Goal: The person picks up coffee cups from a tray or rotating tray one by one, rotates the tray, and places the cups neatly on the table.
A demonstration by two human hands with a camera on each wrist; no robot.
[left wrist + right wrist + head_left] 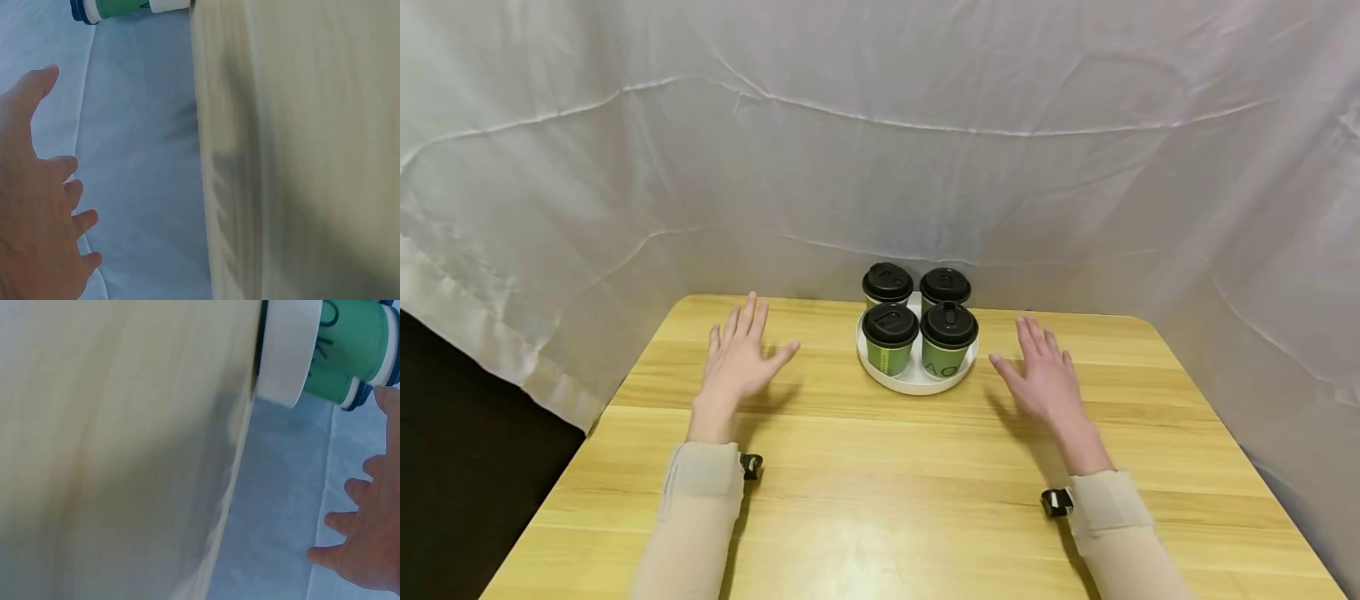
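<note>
Several green paper cups with black lids stand upright on a round white tray (917, 387) toward the back of the table. The front left cup (889, 354) has a yellow-green strip, and dark letters mark the front right cup (945, 358). My left hand (737, 362) is over the table left of the tray, fingers spread, holding nothing. On the tray's other side, closer to it, my right hand (1043, 379) is likewise spread and holds nothing. The right wrist view shows the tray's side (290, 353) and two cups beyond my thumb. Neither hand appears to touch a cup.
The wooden table (865, 492) has rounded back corners. A pale cloth curtain (850, 183) hangs behind it and along the sides. A dark area (467, 467) lies past the table's left edge. Small black wrist cameras sit at both cuffs.
</note>
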